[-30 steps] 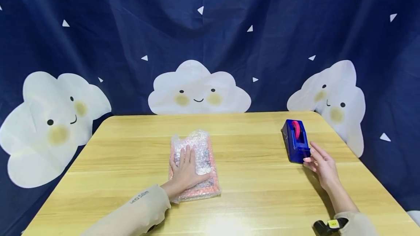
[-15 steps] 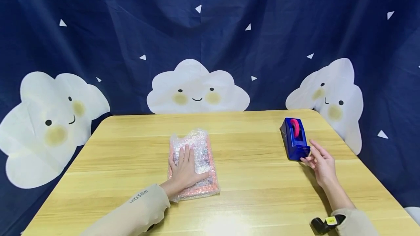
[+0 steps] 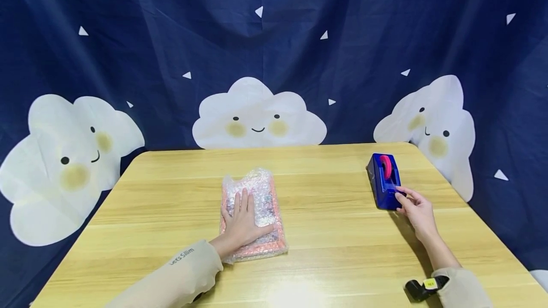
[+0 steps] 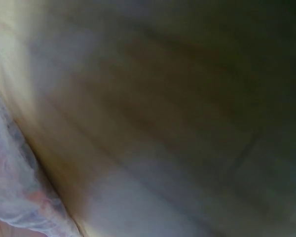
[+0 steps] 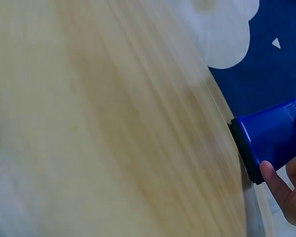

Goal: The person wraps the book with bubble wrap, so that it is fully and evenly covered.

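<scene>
In the head view a flat, pink-bordered item in clear bubble wrap (image 3: 266, 189) lies on the table. My left hand (image 3: 244, 227) rests flat on it with the fingers spread. Part of the wrap (image 4: 15, 182) shows at the lower left of the left wrist view. On the right stands a blue tape dispenser (image 3: 378, 189) with a pink core (image 3: 386, 168). My right hand (image 3: 417, 213) is at its front end, where thumb and forefinger pinch the tape end at the cutter. In the right wrist view a fingertip (image 5: 268, 170) touches the dispenser's blue body (image 5: 271, 136).
The wood-grain table (image 3: 171, 179) carries both things. Behind it hangs a dark blue curtain (image 3: 171, 27) with white clouds and triangles. A black wrist device (image 3: 421, 290) sits at my right sleeve. The dispenser stands near the table's right edge.
My right hand has moved slightly left onto the dispenser's front, and its raised forefinger has come down toward the thumb. The left hand and wrapped item have stayed in place.
</scene>
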A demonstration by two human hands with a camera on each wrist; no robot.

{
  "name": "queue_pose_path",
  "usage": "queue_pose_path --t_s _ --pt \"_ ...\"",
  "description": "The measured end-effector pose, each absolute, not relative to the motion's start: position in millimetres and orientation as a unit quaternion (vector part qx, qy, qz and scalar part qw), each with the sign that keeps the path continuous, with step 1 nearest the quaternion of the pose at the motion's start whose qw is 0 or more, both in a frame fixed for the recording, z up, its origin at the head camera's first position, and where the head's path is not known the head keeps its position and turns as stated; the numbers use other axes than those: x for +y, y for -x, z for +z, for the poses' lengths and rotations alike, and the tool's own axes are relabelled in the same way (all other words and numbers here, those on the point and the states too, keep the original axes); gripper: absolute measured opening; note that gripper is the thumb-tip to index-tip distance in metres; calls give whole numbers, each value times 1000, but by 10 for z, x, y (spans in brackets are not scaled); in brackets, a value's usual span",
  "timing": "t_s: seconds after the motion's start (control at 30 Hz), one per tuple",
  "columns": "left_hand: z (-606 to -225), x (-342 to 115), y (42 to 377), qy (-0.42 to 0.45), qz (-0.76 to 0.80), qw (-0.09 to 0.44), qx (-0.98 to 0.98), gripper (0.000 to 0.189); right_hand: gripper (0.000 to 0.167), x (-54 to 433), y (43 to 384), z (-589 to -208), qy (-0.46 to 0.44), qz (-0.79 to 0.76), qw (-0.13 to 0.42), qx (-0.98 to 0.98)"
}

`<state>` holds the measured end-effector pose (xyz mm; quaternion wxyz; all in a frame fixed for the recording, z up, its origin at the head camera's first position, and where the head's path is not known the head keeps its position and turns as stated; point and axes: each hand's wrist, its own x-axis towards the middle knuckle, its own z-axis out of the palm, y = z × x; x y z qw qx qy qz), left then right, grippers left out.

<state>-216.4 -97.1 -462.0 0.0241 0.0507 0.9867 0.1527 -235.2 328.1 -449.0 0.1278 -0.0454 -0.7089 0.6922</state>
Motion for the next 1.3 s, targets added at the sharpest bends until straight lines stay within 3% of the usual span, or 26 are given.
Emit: queue_pose_path --t_s 0.37,1.07,1.3 --pt "-4580 -979 2169 -53 162 21 985 119 22 3257 2388 -4431 50 630 151 -760" --pt "-4592 -965 2169 -54 159 31 985 117 34 3329 2362 -4463 19 649 100 -754" --pt "-4603 -967 2166 -52 165 27 985 118 31 3353 2312 -4393 5 661 49 -749"
